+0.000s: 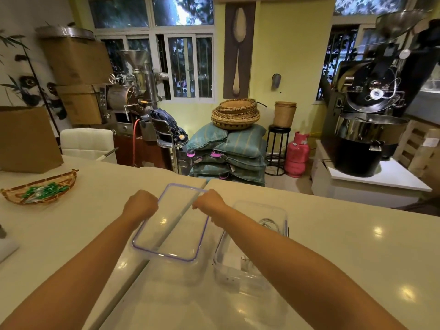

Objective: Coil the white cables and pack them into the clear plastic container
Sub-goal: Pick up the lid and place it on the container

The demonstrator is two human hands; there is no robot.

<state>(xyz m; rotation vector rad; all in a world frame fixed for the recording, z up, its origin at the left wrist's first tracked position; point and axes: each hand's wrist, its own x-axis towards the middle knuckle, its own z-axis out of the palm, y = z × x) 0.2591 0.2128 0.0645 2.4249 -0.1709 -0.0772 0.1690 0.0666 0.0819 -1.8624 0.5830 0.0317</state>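
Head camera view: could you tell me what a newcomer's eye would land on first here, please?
First come the two bare forearms reaching to the middle of the pale counter, where the left hand and right hand grip the far end of a clear lid with a purple seal. Just right of it sits the clear plastic container with a coiled white cable inside. Behind, a large black roasting machine fills the right side.

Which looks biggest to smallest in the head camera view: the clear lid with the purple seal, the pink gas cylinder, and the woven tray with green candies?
1. Clear lid, largest, though nearest the camera
2. Woven tray
3. Pink gas cylinder, smallest, but farthest away
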